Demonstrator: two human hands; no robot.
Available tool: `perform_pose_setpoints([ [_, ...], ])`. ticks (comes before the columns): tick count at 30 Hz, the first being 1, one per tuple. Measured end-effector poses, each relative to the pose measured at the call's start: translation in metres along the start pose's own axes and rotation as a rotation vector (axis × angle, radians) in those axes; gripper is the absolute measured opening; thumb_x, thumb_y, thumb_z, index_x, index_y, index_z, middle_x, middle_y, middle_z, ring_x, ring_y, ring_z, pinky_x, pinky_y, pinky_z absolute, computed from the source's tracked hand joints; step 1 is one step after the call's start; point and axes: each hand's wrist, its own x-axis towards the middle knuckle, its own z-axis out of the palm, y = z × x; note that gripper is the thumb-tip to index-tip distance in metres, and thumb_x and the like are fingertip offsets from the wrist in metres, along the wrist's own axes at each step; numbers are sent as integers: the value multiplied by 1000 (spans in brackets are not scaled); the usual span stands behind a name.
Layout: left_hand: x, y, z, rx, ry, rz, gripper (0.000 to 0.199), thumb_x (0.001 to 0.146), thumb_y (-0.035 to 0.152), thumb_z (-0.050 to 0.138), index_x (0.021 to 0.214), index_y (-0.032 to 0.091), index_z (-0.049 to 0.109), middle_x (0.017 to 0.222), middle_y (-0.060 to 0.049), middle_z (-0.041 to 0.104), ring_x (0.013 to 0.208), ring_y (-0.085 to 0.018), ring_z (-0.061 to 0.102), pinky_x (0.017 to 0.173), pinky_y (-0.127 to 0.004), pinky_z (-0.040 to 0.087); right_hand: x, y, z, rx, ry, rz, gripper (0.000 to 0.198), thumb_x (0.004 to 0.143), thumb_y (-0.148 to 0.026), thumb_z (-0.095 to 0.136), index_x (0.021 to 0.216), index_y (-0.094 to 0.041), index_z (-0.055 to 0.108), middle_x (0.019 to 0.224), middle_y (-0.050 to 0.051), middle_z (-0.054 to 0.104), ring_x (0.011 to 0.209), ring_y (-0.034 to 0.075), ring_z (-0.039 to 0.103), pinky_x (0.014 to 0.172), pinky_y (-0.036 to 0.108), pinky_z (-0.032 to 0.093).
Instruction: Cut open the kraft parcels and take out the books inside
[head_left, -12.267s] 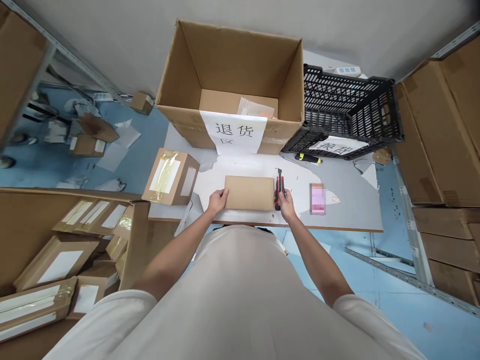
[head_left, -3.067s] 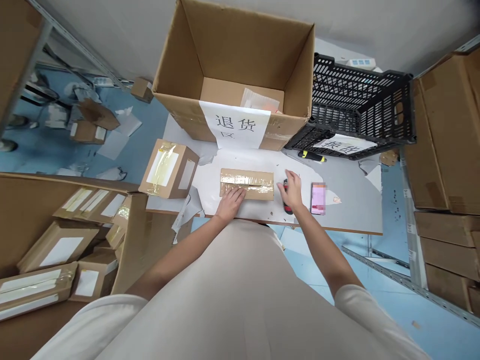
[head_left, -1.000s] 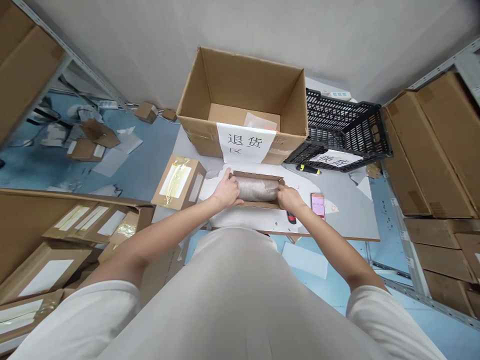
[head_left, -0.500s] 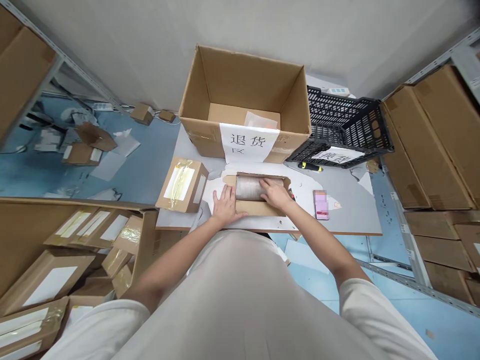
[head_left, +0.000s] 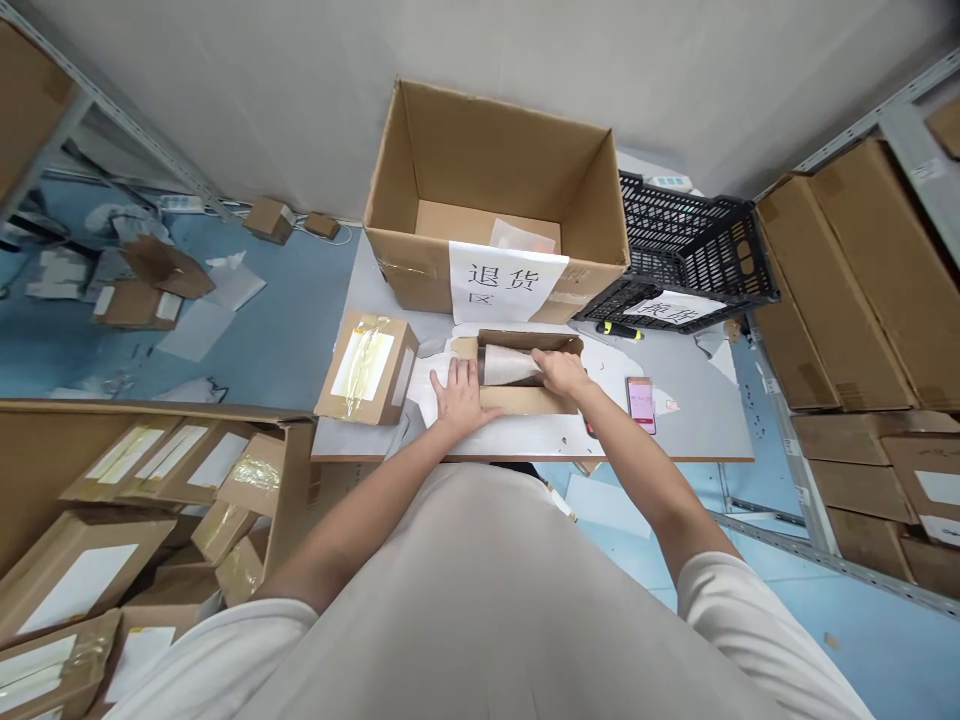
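An opened cardboard box (head_left: 529, 402) lies on the table just in front of me. Inside it is a pale roll-shaped bundle in translucent wrapping (head_left: 508, 363); what the wrapping covers cannot be made out. My right hand (head_left: 561, 374) grips the bundle's right end, its fingers closed round it. With fingers spread, my left hand (head_left: 459, 398) presses on the left end of the box. White paper (head_left: 517, 437) lies beneath the box. To the left stands a taped carton (head_left: 367, 370) with a white label.
A large open carton (head_left: 420, 265) with a paper sign stands behind, beside a black plastic crate (head_left: 701, 250). On the right lie a phone (head_left: 641, 405) and a yellow-black tool (head_left: 620, 330). A big box of parcels (head_left: 292, 480) is at lower left; shelves (head_left: 832, 300) hold cartons at right.
My right hand has gone from resting on the wrapped bundle to gripping its right end, which is now lifted and tilted in the box. My left hand stays on the box's left end.
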Motion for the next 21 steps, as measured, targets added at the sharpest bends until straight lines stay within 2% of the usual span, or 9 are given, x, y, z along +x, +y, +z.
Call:
perform_pose_setpoints([
  [4, 13, 4, -9, -48, 0, -33, 104, 72, 67, 55, 148, 6, 20, 151, -26, 24, 143, -42, 8, 108, -69, 5, -34, 12, -39, 37, 189, 12, 32, 88, -34, 49, 116, -21, 49, 110, 12, 67, 96, 28, 63, 73, 31, 40],
  [8, -10, 22, -31, -231, 84, -59, 88, 80, 59, 51, 146, 7, 25, 154, -25, 17, 144, -41, 1, 107, -70, 4, -73, 19, -72, 62, 344, 113, 36, 89, -38, 46, 120, -19, 48, 103, 12, 68, 91, 30, 63, 70, 31, 39],
  [11, -39, 54, -50, -643, 102, 74, 89, 78, 59, 57, 147, 13, 25, 156, -22, 15, 145, -38, 6, 111, -62, 14, -96, 4, -77, 96, 414, 199, 41, 90, -33, 44, 129, -21, 44, 107, 12, 67, 90, 30, 63, 71, 32, 41],
  [13, -49, 80, -59, -1060, 93, 216, 97, 71, 61, 64, 148, 20, 22, 153, -19, 25, 142, -33, 25, 110, -50, 31, -106, -16, -68, 147, 447, 178, 47, 91, -30, 41, 137, -23, 38, 114, 13, 65, 93, 29, 63, 74, 33, 43],
  [14, -50, 92, -62, -1264, 136, 231, 96, 70, 62, 65, 146, 21, 24, 149, -19, 34, 137, -31, 35, 107, -45, 37, -110, -28, -61, 181, 456, 142, 49, 91, -29, 39, 140, -23, 36, 119, 14, 64, 97, 29, 62, 76, 34, 44],
  [15, -50, 102, -63, -1442, 192, 208, 92, 69, 62, 66, 143, 22, 29, 144, -17, 43, 131, -29, 44, 103, -42, 42, -114, -39, -53, 217, 463, 92, 50, 92, -28, 37, 142, -24, 35, 125, 15, 61, 102, 30, 61, 78, 35, 46],
  [17, -46, 113, -64, -1681, 330, 37, 77, 71, 58, 67, 134, 21, 43, 128, -15, 58, 118, -26, 57, 98, -39, 47, -121, -57, -35, 295, 475, -21, 50, 93, -25, 35, 144, -24, 36, 138, 15, 51, 116, 32, 55, 85, 39, 47],
  [19, -42, 110, -64, -1774, 436, -180, 62, 73, 51, 69, 123, 18, 53, 117, -12, 65, 108, -24, 63, 95, -37, 50, -129, -63, -20, 388, 481, -181, 52, 92, -25, 40, 143, -25, 38, 146, 13, 43, 129, 32, 45, 94, 43, 46],
  [21, -43, 95, -64, -1792, 491, -306, 57, 70, 48, 71, 116, 16, 59, 110, -11, 68, 103, -25, 65, 90, -37, 52, -135, -56, -11, 523, 490, -386, 54, 88, -30, 50, 141, -28, 42, 145, 9, 45, 133, 29, 42, 100, 43, 45],
])
